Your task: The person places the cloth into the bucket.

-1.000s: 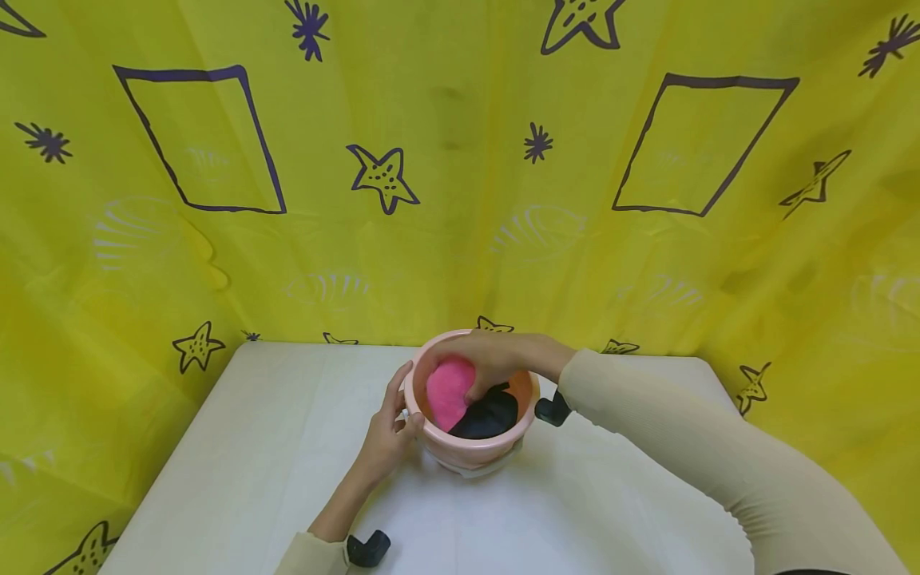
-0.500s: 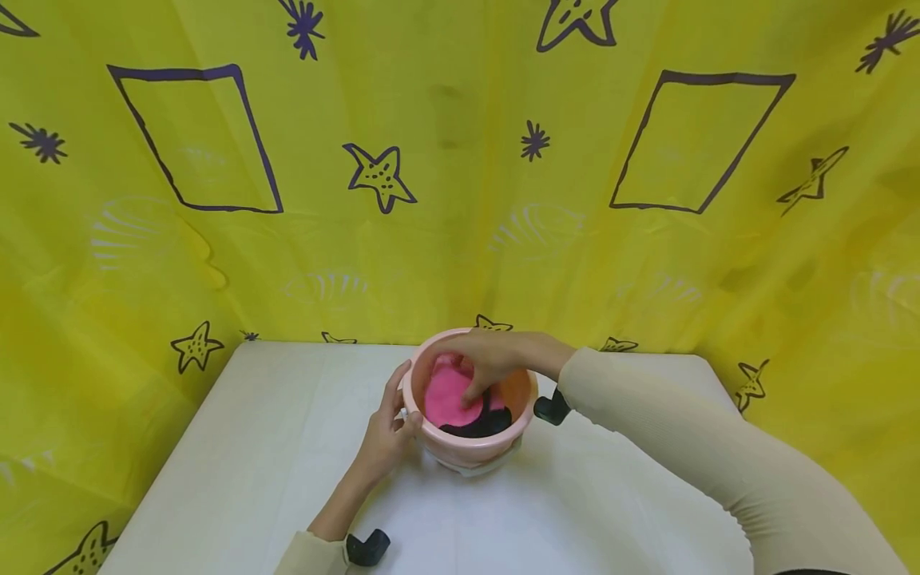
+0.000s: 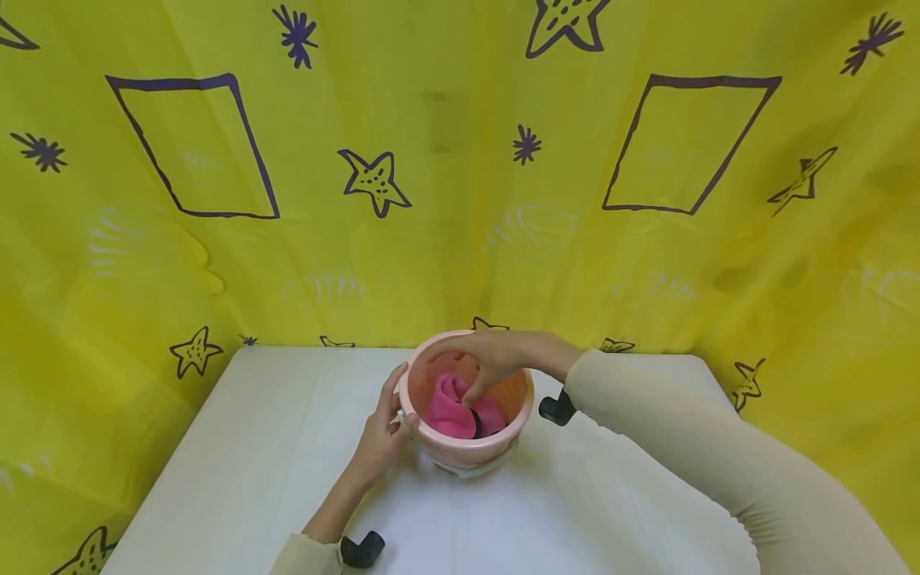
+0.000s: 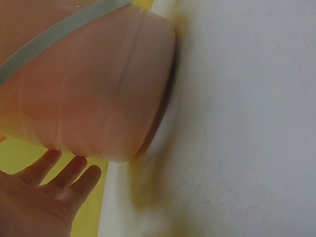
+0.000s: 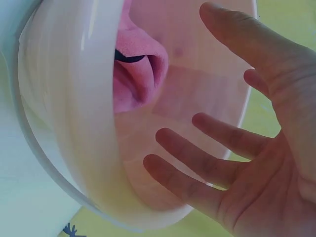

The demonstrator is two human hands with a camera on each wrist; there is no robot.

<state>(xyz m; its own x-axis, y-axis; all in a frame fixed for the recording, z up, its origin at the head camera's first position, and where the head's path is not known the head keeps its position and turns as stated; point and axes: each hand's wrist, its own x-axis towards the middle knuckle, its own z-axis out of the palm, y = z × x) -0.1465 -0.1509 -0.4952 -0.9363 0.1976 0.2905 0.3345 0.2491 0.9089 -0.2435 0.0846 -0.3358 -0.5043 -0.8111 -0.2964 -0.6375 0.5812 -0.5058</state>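
Observation:
A pink bucket [image 3: 465, 457] stands upright near the back of the white table. Inside it lies a folded pink cloth item [image 3: 451, 409] with a black strip; its soft folds [image 5: 140, 69] show in the right wrist view. Spread over the bucket's mouth is my right hand [image 3: 496, 355], reaching in from the right. In its wrist view, the right hand's fingers [image 5: 192, 155] are apart from the cloth, with nothing between them. My left hand [image 3: 388, 435] rests against the bucket's left side, thumb at the rim. Nearly straight left fingertips [image 4: 74, 170] touch the outer wall.
A pale carrying handle [image 4: 64, 32] hangs down around the bucket's outside. Behind the white table [image 3: 287, 447] hangs a yellow curtain [image 3: 446, 239] with starfish drawings, close to the bucket. Black wrist mounts [image 3: 362, 549] stick out at both cuffs.
The pink cloth item has gone from bunched under my right hand to lying lower in the bucket, covering most of the black part. My right hand has let go. My left hand stays put.

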